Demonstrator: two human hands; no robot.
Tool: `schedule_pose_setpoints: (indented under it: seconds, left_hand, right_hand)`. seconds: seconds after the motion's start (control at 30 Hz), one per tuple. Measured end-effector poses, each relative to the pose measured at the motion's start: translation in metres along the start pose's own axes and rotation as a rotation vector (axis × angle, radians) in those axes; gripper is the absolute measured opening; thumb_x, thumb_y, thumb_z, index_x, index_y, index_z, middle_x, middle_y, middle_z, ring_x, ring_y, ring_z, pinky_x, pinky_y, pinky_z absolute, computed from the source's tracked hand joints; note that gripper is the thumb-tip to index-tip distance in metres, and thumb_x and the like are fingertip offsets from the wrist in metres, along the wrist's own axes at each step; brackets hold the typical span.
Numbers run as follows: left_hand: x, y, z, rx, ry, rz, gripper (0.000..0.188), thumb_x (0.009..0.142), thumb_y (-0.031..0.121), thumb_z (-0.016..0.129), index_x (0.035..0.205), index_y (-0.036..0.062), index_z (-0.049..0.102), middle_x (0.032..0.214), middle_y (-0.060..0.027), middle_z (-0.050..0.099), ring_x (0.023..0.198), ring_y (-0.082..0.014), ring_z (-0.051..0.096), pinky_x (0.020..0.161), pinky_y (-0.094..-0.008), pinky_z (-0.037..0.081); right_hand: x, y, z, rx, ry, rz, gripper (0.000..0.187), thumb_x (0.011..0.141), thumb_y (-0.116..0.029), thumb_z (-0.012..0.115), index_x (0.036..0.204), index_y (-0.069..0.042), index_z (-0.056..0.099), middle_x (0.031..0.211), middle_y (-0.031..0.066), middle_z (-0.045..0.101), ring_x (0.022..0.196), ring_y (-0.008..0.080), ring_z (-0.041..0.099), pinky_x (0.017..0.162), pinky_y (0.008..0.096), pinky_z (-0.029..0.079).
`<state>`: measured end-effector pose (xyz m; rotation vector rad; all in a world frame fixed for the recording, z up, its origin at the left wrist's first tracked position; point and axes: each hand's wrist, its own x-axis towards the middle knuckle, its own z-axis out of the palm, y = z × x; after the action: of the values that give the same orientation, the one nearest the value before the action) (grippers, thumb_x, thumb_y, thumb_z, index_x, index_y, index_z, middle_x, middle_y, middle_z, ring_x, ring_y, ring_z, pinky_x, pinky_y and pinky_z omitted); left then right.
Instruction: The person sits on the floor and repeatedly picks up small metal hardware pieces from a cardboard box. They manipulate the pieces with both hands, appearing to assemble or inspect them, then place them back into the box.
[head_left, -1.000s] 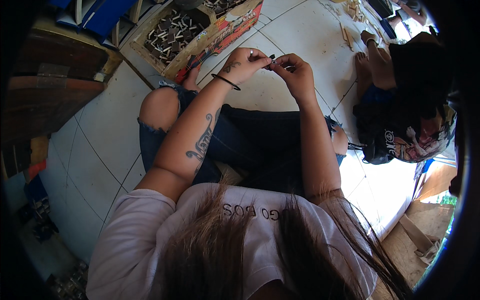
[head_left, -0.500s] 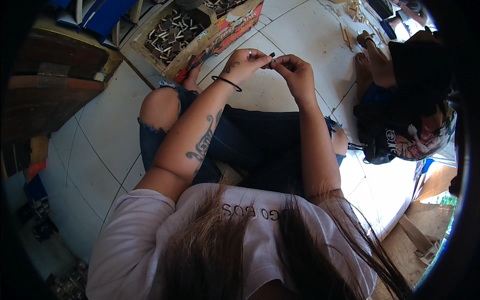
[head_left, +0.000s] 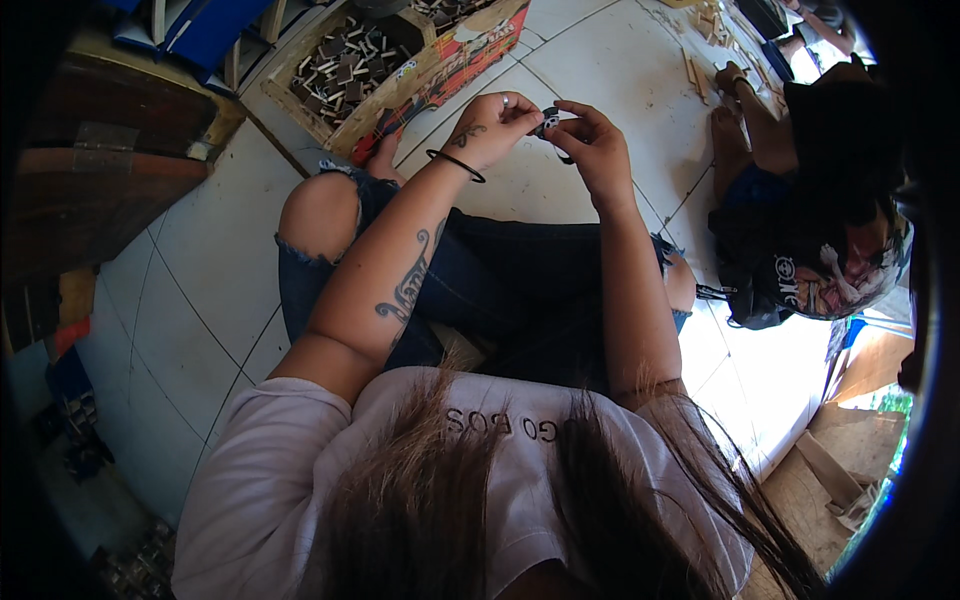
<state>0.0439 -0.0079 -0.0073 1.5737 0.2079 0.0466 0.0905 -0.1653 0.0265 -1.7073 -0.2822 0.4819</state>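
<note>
Between my two hands is a small black piece with pale marks (head_left: 548, 122), too small to name. My left hand (head_left: 492, 130) pinches its left side with thumb and fingertips. My right hand (head_left: 597, 145) is closed on the other side, its index finger raised over the piece. A thin dark strip (head_left: 565, 157) hangs below the right fingertips; whether it belongs to the piece I cannot tell. Both hands are held above the tiled floor, beyond my crossed legs in torn jeans (head_left: 500, 250).
A wooden box (head_left: 395, 110) full of small dark squares and pale short sticks stands ahead to the left. Left of me is a dark wooden cabinet (head_left: 130, 170). Another person in black (head_left: 800, 250) sits close on the right. Pale wood strips (head_left: 695, 75) lie on the floor at far right.
The small black piece has turned so that its pale-marked face shows. My right index finger has lifted, and the dark strip below the fingers has come into view.
</note>
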Motion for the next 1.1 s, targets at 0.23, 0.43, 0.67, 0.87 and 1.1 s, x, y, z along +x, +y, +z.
schedule_pose_setpoints:
  seconds: [0.23,0.43,0.67,0.87,1.1]
  left_hand:
    - [-0.001,0.007,0.000,0.005,-0.006,-0.038,0.018,0.083,0.017,0.063,0.088,-0.0001,0.063,0.078,-0.0064,0.067,0.070,-0.0085,0.061,0.063,-0.0218,0.046]
    - [-0.003,0.010,-0.001,-0.087,-0.007,-0.064,0.018,0.083,0.016,0.063,0.088,-0.0009,0.063,0.080,-0.0074,0.067,0.075,-0.0105,0.063,0.067,-0.0224,0.047]
    - [0.000,0.005,-0.001,-0.178,-0.009,-0.105,0.019,0.083,0.017,0.062,0.089,-0.0005,0.063,0.082,-0.0075,0.067,0.078,-0.0121,0.063,0.073,-0.0239,0.048]
    - [-0.001,0.006,0.001,-0.175,0.025,-0.105,0.020,0.082,0.017,0.064,0.090,-0.0008,0.063,0.080,-0.0063,0.067,0.074,-0.0117,0.062,0.070,-0.0236,0.048]
    - [0.000,0.005,0.004,0.043,0.085,0.008,0.019,0.081,0.019,0.065,0.090,0.0012,0.063,0.073,-0.0035,0.064,0.065,-0.0083,0.058,0.061,-0.0214,0.046]
  right_hand:
    - [0.007,0.010,-0.002,-0.124,-0.010,-0.055,0.015,0.072,-0.010,0.071,0.081,0.000,0.065,0.069,0.0022,0.063,0.060,0.0064,0.053,0.055,0.0207,0.041]
    - [0.005,0.005,0.000,-0.153,-0.001,-0.139,0.011,0.073,-0.007,0.071,0.078,-0.001,0.063,0.070,0.0023,0.063,0.061,0.0070,0.055,0.056,0.0210,0.042]
    - [0.004,0.000,0.002,-0.037,-0.024,-0.130,0.008,0.075,-0.004,0.068,0.078,0.000,0.062,0.072,0.0041,0.064,0.065,0.0077,0.057,0.059,0.0200,0.043]
    - [0.005,0.000,-0.001,0.024,-0.060,-0.012,0.008,0.076,-0.005,0.067,0.081,0.001,0.063,0.075,0.0043,0.065,0.067,0.0069,0.057,0.060,0.0204,0.043]
    - [0.005,0.000,-0.002,0.058,0.002,0.049,0.011,0.077,-0.009,0.067,0.085,0.000,0.065,0.076,0.0046,0.065,0.069,0.0069,0.057,0.058,0.0201,0.042]
